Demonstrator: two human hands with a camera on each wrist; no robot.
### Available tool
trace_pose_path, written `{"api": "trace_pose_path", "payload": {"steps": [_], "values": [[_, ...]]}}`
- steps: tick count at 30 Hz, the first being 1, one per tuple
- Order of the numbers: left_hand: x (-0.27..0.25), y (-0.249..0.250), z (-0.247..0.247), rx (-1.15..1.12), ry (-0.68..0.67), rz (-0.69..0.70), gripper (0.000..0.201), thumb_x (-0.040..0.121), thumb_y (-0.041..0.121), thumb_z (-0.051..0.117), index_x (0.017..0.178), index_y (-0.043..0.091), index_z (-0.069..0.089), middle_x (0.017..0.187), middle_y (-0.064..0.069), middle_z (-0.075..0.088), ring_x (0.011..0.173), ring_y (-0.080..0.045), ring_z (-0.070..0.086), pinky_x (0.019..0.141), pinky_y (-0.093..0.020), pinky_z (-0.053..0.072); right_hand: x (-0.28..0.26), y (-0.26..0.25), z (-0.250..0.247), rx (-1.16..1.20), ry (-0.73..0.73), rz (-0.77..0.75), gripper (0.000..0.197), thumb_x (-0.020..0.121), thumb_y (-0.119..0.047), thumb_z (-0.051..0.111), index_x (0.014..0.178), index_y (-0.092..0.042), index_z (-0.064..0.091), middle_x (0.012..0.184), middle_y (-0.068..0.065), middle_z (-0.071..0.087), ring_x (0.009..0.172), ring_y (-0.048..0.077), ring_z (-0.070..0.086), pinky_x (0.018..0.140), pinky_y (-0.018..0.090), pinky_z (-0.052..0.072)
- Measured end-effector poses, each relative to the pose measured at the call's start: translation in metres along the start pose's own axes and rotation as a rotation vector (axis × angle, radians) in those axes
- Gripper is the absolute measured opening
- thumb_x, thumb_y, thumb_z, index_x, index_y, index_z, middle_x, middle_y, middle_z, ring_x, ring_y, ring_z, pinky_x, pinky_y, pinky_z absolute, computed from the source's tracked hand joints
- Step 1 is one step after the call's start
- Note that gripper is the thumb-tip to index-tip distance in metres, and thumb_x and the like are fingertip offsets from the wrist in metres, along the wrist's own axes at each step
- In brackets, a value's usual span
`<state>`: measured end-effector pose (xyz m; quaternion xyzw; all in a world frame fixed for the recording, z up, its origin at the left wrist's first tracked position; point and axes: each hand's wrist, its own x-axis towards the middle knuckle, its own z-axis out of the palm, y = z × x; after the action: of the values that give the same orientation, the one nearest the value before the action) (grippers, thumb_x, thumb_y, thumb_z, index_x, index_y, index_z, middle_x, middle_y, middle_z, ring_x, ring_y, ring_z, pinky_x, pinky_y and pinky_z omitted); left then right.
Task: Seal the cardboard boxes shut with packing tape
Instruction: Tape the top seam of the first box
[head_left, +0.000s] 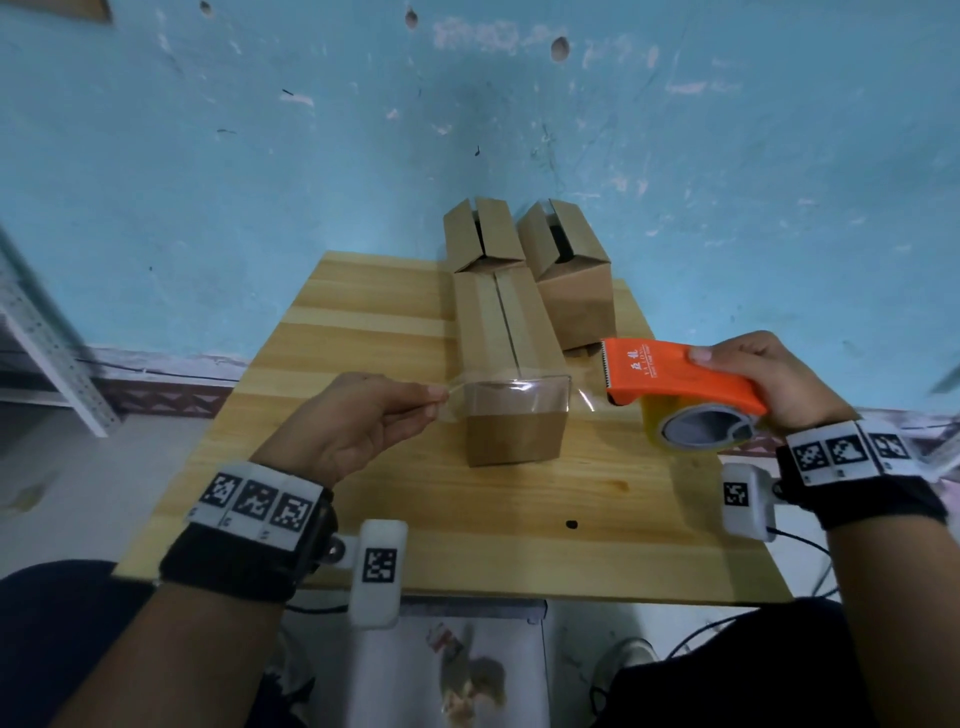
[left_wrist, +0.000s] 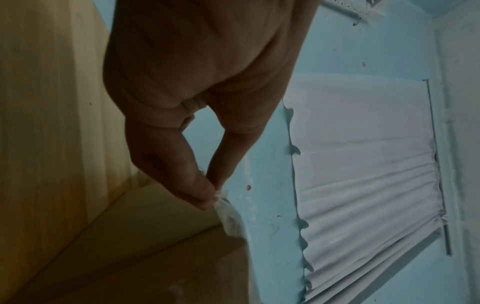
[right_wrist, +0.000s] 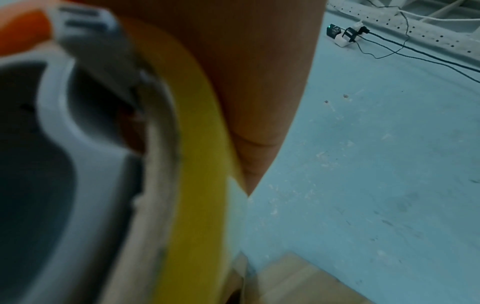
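Head view: a wooden table (head_left: 363, 483) stands against a blue wall (head_left: 208, 156). A long cardboard box (head_left: 506, 364) lies lengthwise at centre, its near end facing the person, top flaps closed with the centre seam visible. Two smaller cardboard boxes stand at the far edge: the far-left box (head_left: 480, 239) directly behind the long one, the far-right box (head_left: 569, 270) just beside it to the right; both show a gap between their top flaps.

A strip of clear packing tape (head_left: 511, 395) is stretched left to right across the near end of the long box, at the level of its top edge. Whether it is already stuck to the cardboard cannot be told.

Left hand (head_left: 358, 421): to the left of the box's near end, thumb and fingertips pinching the free end of the tape. The left wrist view confirms the pinch: fingertips (left_wrist: 205, 197) closed on a crumpled clear tape end, with cardboard just below.

Right hand (head_left: 774, 379): to the right of the box, raised off the table, gripping an orange tape dispenser (head_left: 685, 379) from above, thumb on its top. The serrated cutter end points left toward the box. The yellowish tape roll (head_left: 696, 426) sits in the dispenser under the hand. In the right wrist view the roll (right_wrist: 197, 144) and grey hub fill the frame, blurred.

Both wrists carry black bands with printed square markers.
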<state>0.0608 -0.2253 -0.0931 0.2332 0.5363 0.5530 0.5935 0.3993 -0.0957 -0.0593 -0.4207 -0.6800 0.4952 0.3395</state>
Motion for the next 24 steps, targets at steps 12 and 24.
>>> {"api": "trace_pose_path", "payload": {"steps": [12,24], "values": [[0.012,0.002,0.021,0.104,-0.055,-0.075,0.012,0.090,-0.003,0.065,0.100,-0.010,0.067,0.082,-0.014,0.074,0.072,-0.015,0.073,0.063,-0.020,0.059,-0.003,0.025,0.001,-0.059,-0.049,0.090,0.087,0.056,-0.058,0.084,0.065,0.022,0.052,0.056,0.021,0.054,0.043,0.024,0.051,0.045,0.023,0.040],[0.006,0.031,0.030,0.494,-0.035,-0.032,0.011,0.082,-0.002,0.074,0.088,-0.010,0.068,0.082,-0.020,0.075,0.073,-0.021,0.075,0.061,-0.019,0.059,-0.003,0.023,0.013,-0.055,-0.075,0.084,0.045,0.073,-0.040,0.076,0.048,-0.007,0.057,0.047,0.010,0.053,0.038,0.018,0.050,0.042,0.020,0.040]]}}
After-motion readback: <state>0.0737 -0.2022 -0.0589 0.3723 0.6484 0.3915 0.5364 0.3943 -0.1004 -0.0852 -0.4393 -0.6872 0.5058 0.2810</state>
